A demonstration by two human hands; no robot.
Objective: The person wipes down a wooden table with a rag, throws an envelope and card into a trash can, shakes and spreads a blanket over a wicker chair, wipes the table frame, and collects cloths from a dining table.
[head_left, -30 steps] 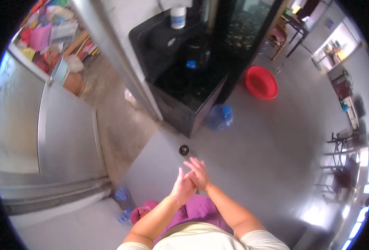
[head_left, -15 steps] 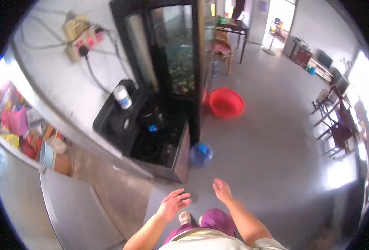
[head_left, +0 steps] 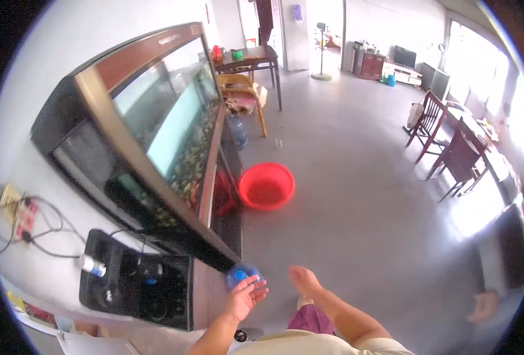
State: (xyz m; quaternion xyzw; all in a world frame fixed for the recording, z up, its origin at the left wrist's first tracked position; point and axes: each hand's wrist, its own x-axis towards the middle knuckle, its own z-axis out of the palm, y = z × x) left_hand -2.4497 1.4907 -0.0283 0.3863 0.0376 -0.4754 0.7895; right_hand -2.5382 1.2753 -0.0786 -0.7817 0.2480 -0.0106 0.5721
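My left hand (head_left: 244,300) is raised at the bottom centre with fingers apart and nothing in it. Behind its fingertips, on the floor, stands a clear water jug with a blue cap (head_left: 239,275). To the right is my right hand (head_left: 305,280), slightly blurred, its fingers curled, so what they do cannot be made out. A red basin (head_left: 267,186) sits on the grey floor beyond both hands, beside a large fish tank (head_left: 176,124) with pebbles inside.
At the lower left stands a black unit (head_left: 173,290) with a white bottle (head_left: 92,265). A wicker chair (head_left: 241,94) and dark table (head_left: 250,56) are farther back. Wooden chairs (head_left: 460,155) stand on the right. A fan (head_left: 321,53) is near the doorway.
My hands were together, then moved apart. The view has swung up and to the right, bringing the fish tank and far room into sight. The jug now appears right behind my left hand.
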